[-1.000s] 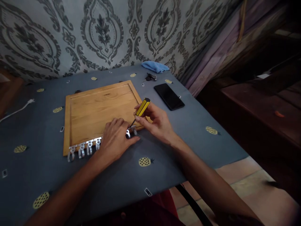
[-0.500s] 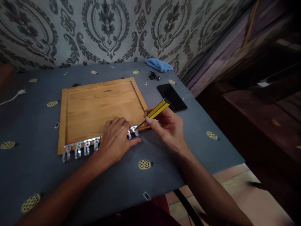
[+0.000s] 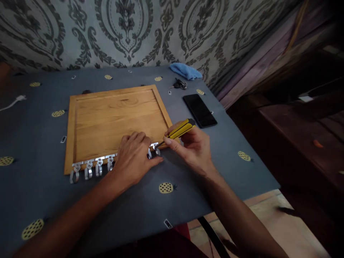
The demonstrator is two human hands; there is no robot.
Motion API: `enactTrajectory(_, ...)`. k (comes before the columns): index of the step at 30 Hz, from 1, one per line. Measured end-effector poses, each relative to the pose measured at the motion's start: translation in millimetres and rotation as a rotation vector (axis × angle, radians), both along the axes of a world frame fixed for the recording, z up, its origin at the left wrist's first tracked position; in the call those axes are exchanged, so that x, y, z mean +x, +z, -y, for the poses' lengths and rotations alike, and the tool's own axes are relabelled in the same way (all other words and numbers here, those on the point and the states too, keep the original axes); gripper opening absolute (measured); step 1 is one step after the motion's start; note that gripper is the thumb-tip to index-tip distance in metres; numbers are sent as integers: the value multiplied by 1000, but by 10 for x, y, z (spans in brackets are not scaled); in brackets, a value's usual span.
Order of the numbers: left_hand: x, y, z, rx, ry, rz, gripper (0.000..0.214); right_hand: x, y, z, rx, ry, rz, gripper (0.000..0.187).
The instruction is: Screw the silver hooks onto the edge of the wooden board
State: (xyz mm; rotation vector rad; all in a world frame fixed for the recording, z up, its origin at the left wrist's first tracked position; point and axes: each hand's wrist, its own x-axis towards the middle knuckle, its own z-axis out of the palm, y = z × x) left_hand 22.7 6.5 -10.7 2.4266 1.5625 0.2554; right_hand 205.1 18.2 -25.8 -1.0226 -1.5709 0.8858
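A wooden board (image 3: pixel 118 114) with a raised frame lies flat on the table. Along its near edge runs a metal hook rail (image 3: pixel 90 165) with several silvery hooks. My left hand (image 3: pixel 134 156) is closed over the rail and the board's edge, thumb stretched toward the rightmost hooks; it hides the rail's middle. My right hand (image 3: pixel 192 148) grips a screwdriver (image 3: pixel 181 129) by its yellow and black handle, held at a slant. The screwdriver's shaft points down left, its tip at the rightmost hook (image 3: pixel 157 149). Whether the tip sits in a screw is too small to tell.
A black phone (image 3: pixel 200 110) lies right of the board, with keys (image 3: pixel 178 84) and a blue cloth (image 3: pixel 186 71) behind it. A white cable (image 3: pixel 13 103) is at the far left. The table's right edge (image 3: pixel 251 145) drops to a tiled floor.
The screwdriver handle has tipped slightly lower in my right hand. My left hand stays on the rail. The whole view has shifted a little.
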Motion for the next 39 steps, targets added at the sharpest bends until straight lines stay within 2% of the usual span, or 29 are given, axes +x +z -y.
enactTrajectory(7,1,13,3,-15,5,-6,39,-35,165,-53,-145,161,-68,36)
enactTrajectory(12,10,40,-4,-44,1,-39,42,56,368,-112,-187,312,61,37)
enactTrajectory(15,11,45,-4,-49,-2,-39,43,74,434,-146,-192,345,127,35)
enactTrajectory(20,18,55,-10,-84,5,-35,43,20,450,-217,-190,341,64,31)
enactTrajectory(27,26,54,-5,-89,22,-49,45,117,398,-271,-290,469,-137,32)
enactTrajectory(30,21,46,0,-80,23,-38,43,149,314,-276,-245,449,-194,30)
enactTrajectory(36,15,17,1,-46,18,-38,45,59,211,-240,-164,242,-249,27)
enactTrajectory(39,15,18,1,-58,15,-49,45,56,217,-226,-169,239,-269,32)
